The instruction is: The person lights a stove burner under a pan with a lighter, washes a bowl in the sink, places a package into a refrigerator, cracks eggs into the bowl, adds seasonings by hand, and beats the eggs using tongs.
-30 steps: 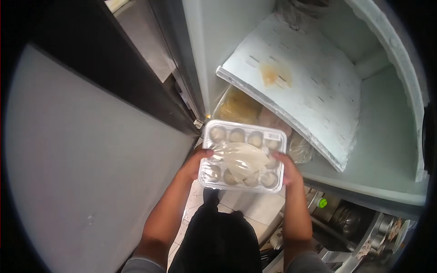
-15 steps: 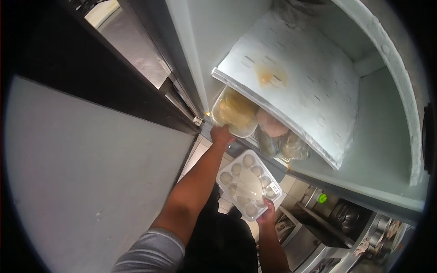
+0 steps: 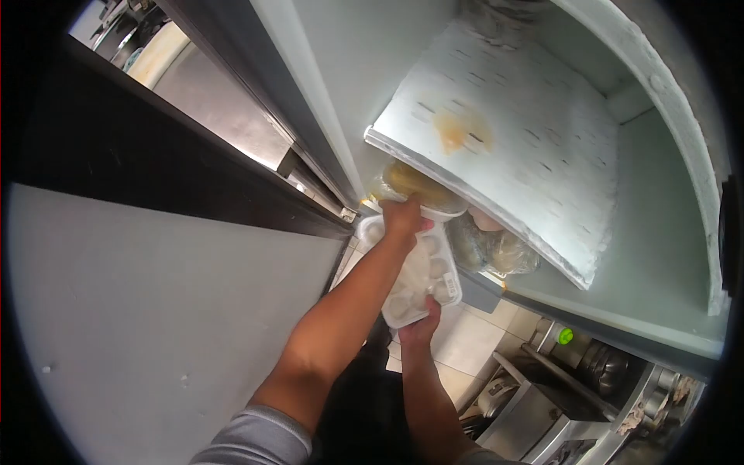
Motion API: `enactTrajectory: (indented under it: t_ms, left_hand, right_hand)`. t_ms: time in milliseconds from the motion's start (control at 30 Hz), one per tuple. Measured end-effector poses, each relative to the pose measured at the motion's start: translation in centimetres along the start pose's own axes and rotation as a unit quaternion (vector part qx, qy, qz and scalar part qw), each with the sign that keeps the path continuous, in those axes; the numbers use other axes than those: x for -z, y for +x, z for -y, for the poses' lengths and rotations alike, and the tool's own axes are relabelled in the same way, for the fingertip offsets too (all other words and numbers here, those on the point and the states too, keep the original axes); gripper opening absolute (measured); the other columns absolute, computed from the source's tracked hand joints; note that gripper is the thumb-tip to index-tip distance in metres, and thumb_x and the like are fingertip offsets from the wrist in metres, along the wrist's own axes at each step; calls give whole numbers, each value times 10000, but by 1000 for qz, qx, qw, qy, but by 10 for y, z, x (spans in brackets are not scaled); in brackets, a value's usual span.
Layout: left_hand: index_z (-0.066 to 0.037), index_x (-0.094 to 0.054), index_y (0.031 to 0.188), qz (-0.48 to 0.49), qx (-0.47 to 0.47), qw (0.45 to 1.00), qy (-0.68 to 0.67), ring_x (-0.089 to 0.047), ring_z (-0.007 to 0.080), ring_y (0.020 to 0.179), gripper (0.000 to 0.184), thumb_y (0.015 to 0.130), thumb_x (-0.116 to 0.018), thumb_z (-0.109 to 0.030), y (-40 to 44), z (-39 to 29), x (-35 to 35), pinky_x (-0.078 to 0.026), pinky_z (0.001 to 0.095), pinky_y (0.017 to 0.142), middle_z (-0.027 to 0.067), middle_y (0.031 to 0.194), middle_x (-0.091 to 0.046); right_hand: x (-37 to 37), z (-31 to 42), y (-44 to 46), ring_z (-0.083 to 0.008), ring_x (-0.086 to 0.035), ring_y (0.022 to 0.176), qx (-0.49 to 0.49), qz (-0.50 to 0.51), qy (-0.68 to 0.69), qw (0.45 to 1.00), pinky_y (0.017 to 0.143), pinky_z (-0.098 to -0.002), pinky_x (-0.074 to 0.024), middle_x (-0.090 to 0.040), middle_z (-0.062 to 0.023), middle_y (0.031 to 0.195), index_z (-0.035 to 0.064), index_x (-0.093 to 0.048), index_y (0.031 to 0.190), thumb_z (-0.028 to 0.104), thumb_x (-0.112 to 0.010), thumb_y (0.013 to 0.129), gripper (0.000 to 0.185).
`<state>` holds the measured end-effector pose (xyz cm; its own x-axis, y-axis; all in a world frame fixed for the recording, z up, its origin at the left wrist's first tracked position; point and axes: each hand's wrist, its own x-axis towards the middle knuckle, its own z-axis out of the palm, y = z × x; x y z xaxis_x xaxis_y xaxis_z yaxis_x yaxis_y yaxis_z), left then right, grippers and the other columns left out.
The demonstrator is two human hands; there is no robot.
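My right hand grips the near end of a clear plastic tray with round pale pieces in its hollows and a small white label. The tray is tilted just outside the fridge, its far end beneath my left forearm. My left hand reaches into the fridge below the white shelf, fingers closed at the front rim of a pale container. Yellowish food in clear plastic fills that container. My left hand and forearm hide part of both the tray and the container front.
The frosty white shelf carries an orange stain and overhangs the container. Plastic-wrapped bags lie to the container's right. A grey door stands open at left. Metal racks with pots and a green-capped bottle are at lower right.
The container has shifted right and deeper under the shelf, with my left hand following. My right hand has brought the plastic tray up and left, close below the container.
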<state>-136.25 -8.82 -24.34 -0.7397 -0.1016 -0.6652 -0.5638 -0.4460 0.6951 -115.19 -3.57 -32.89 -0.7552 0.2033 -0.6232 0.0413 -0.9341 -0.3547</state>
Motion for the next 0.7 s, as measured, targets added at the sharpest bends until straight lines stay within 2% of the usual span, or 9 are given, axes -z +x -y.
enactTrajectory:
  t_ms: [267, 300, 333, 367, 433, 467, 533, 600, 700]
  left_hand:
    - [148, -276, 1208, -28, 47, 998, 6, -620, 275, 887, 605, 806, -634, -127, -19, -28, -22, -569, 316, 548, 240, 1139, -501]
    - [136, -274, 1227, -16, 21, 1000, 14, -625, 278, 882, 605, 808, -629, -118, -26, -29, -23, -567, 310, 561, 241, 1141, -504]
    - [124, -273, 1247, -5, -5, 1000, 22, -630, 282, 876, 607, 809, -623, -109, -33, -28, -24, -566, 303, 574, 241, 1142, -506]
    - [124, -273, 1247, -4, -5, 1000, 24, -630, 282, 876, 607, 809, -623, -109, -13, 0, -10, -566, 303, 574, 241, 1142, -506]
    - [9, -298, 1281, 47, -265, 962, 39, -657, 282, 791, 522, 839, -571, -42, 2, 18, 9, -595, 343, 568, 200, 1079, -541]
    - [-16, -368, 1250, 7, -82, 993, -81, -641, 240, 773, 461, 844, -585, -53, -19, 0, 5, -580, 330, 554, 189, 1071, -540]
    - [-25, -407, 1221, 0, -72, 997, 6, -628, 223, 763, 425, 847, -602, -80, -12, -1, 25, -562, 329, 539, 178, 1062, -543]
    - [-33, -447, 1193, -14, -63, 994, 90, -614, 206, 752, 390, 850, -619, -107, 4, 18, 47, -544, 328, 524, 166, 1054, -545]
    - [-54, -491, 1179, -79, -42, 977, 193, -598, 199, 813, 385, 873, -622, -247, 5, 43, 61, -514, 344, 541, 137, 1026, -566]
  right_hand:
    - [-67, -45, 84, -284, -529, 1150, -2, 16, 180, 983, 935, -447, -458, -536, -129, 1240, 56, -466, 1269, 370, -557, 835, 543]
    - [-82, -41, 90, -281, -530, 1147, 92, -65, -170, 979, 915, -431, -460, -535, -129, 1243, 50, -458, 1272, 395, -563, 847, 557]
    - [-95, -38, 93, -279, -531, 1145, 172, -140, -496, 839, 896, -415, -463, -534, -130, 1246, 45, -451, 1275, 420, -570, 858, 573]
    - [-97, -37, 100, -279, -531, 1145, 172, -141, -495, 840, 896, -415, -463, -534, -130, 1246, 45, -451, 1275, 420, -570, 858, 573]
    - [-100, -32, 115, -278, -542, 1118, 76, -20, -346, 935, 872, -407, -466, -547, -131, 1219, 41, -449, 1271, 426, -567, 872, 568]
    - [-101, -25, 124, -278, -548, 1105, 29, 42, -266, 963, 861, -403, -468, -553, -131, 1206, 39, -448, 1270, 430, -566, 878, 566]
    - [-97, -5, 135, -277, -559, 1078, -63, 164, -101, 979, 837, -394, -471, -566, -132, 1179, 34, -447, 1266, 436, -563, 892, 561]
    - [-66, 15, 97, -260, -581, 1000, -57, -18, -270, 961, 806, -381, -477, -595, -121, 1085, 31, -453, 1259, 404, -519, 932, 500]
    - [-21, 44, 55, -242, -571, 1060, -51, -24, -318, 947, 828, -401, -473, -579, -135, 1172, 36, -452, 1250, 437, -501, 939, 509]
